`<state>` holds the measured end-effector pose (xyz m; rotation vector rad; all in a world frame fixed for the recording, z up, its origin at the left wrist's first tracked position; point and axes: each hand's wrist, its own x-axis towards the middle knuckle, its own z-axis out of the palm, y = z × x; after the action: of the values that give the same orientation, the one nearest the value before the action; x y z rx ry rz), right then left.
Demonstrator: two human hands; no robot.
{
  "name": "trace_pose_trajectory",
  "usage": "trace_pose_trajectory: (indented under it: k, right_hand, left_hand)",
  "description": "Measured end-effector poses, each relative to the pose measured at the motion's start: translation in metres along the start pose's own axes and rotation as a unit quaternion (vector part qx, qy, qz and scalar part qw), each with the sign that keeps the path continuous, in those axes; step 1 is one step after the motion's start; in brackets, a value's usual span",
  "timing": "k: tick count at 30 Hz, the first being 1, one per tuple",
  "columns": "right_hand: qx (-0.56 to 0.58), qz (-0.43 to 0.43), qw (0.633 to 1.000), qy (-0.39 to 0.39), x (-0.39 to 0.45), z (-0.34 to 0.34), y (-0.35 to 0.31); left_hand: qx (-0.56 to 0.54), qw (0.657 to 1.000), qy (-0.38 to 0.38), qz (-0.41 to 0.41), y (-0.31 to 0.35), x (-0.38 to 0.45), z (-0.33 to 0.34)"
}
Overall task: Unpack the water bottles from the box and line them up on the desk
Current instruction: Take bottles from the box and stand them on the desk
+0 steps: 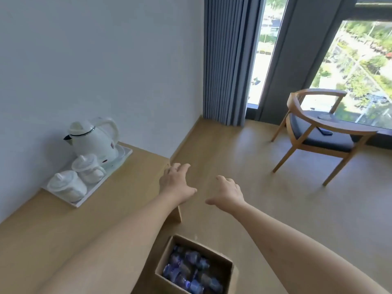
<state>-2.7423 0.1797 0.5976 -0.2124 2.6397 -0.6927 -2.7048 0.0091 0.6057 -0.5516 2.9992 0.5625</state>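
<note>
Empty and spread, both the left hand (pixel 177 183) and right hand (pixel 228 193) reach out past the desk (pixel 89 217) end while the water bottles (pixel 191 270) sit in the box (pixel 167 249) on the floor below, so a blind downward grab could well clip the cardboard rim or fumble a slick bottle.

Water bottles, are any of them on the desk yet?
No, the water bottles all lie in the box on the floor, none on the desk.

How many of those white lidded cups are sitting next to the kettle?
2. Both stand on the white tray in front of the kettle: one lidded cup nearer the kettle, the other lidded cup toward the tray's near end.
</note>
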Motion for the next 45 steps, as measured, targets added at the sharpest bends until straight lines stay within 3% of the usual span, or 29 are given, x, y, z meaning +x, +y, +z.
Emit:
trace_pose_trajectory:
  k: [11,20,28,32,36,39,45]
  right_hand:
    - [0.019,0.159,0.983,-0.087,0.056,0.145,0.092]
    - [0.029,0.235,0.949,-0.211,0.083,0.354,0.194]
    - [0.024,0.244,0.932,-0.267,0.124,0.536,0.288]
    - [-0.017,0.234,0.934,-0.270,0.142,0.602,0.316]
    - [-0.089,0.214,0.946,-0.227,0.164,0.636,0.346]
    - [-0.158,0.199,0.936,-0.243,0.184,0.651,0.366]
    - [-0.152,0.223,0.939,-0.214,0.195,0.677,0.381]
  left_hand:
    - [0.008,0.982,-0.190,0.013,-0.060,0.044,0.187]
    - [0.022,0.947,-0.317,-0.051,-0.169,0.020,0.390]
    - [0.020,0.926,-0.364,-0.096,-0.261,0.004,0.566]
    - [0.058,0.920,-0.385,-0.047,-0.296,0.002,0.624]
    - [0.106,0.900,-0.418,0.068,-0.323,0.006,0.661]
    - [0.146,0.871,-0.442,0.160,-0.333,0.010,0.680]
    - [0.185,0.841,-0.467,0.199,-0.331,0.014,0.704]
